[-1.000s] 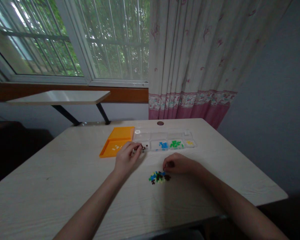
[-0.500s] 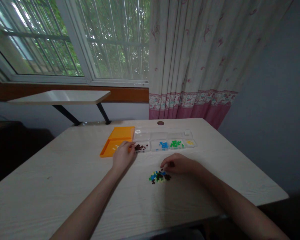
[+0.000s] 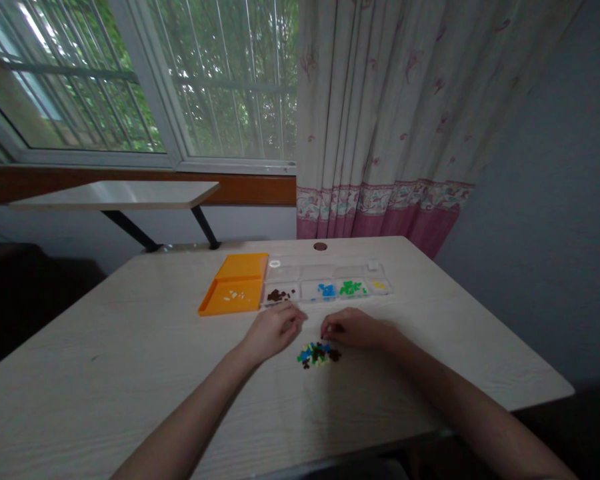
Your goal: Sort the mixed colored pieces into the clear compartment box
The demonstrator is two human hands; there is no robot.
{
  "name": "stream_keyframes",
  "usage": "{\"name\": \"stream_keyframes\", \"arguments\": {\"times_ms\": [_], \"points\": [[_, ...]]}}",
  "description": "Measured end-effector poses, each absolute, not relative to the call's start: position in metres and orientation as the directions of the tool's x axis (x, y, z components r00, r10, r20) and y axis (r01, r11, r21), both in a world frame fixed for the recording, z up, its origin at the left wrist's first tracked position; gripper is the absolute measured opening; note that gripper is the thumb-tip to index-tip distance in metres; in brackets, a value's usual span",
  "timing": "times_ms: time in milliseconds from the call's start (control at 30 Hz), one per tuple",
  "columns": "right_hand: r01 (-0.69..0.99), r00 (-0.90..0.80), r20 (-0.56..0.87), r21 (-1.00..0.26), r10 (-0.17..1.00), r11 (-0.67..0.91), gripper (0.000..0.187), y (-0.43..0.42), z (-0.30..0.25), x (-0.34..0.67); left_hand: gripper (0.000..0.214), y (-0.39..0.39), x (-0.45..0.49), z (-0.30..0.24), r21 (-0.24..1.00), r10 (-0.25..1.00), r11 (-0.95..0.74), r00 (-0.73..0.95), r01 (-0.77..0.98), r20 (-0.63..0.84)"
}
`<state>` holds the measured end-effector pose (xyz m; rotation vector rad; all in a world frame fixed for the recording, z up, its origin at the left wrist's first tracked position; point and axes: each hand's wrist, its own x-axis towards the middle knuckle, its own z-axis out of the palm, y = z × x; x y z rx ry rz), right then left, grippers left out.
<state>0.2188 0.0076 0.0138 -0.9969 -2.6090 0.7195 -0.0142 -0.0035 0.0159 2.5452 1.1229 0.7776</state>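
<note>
A small mixed pile of tiny blue, green, brown and pale yellow plastic pieces (image 3: 320, 355) lies on the table. Just beyond its right side is my right hand (image 3: 353, 327), thumb and finger pinched on a tiny dark brown piece (image 3: 323, 337). My left hand (image 3: 275, 328) hovers up and left of the pile, fingers slightly apart and nothing visible in them. Past it sits a clear compartment box (image 3: 307, 288) with brown pieces (image 3: 279, 295), blue pieces (image 3: 327, 290), green pieces (image 3: 351, 288) and yellow pieces (image 3: 379, 285) in separate compartments.
Left of the clear box lies an open orange tray (image 3: 243, 267) with whitish pieces (image 3: 235, 295) in its near half. A raised shelf (image 3: 125, 193) on black legs stands at the back left of the table (image 3: 130, 373). Behind are a window and a curtain (image 3: 380, 133).
My left hand has moved right and nearer, from the brown pieces' compartment toward the pile. My right hand has stayed almost in place beside the pile.
</note>
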Motion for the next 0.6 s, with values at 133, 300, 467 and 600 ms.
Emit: {"name": "stream_keyframes", "arguments": {"times_ms": [133, 300, 467, 600], "points": [[0.515, -0.688, 0.142, -0.596, 0.712, 0.617, 0.016, 0.006, 0.008, 0.211, 0.015, -0.01, -0.005, 0.015, 0.446, 0.721, -0.69, 0.595, 0.57, 0.356], [0.523, -0.62, 0.231, -0.59, 0.749, 0.615, 0.014, 0.002, 0.004, 0.204, 0.014, -0.013, -0.001, 0.017, 0.474, 0.705, -0.704, 0.598, 0.529, 0.381], [0.53, -0.568, 0.306, -0.574, 0.764, 0.624, 0.013, 0.002, 0.003, 0.203, 0.01, -0.012, 0.0, 0.016, 0.493, 0.727, -0.684, 0.56, 0.538, 0.397], [0.509, -0.552, 0.324, -0.599, 0.768, 0.618, 0.012, 0.001, 0.003, 0.203, 0.01, -0.011, 0.001, 0.013, 0.495, 0.731, -0.681, 0.536, 0.54, 0.422]]}}
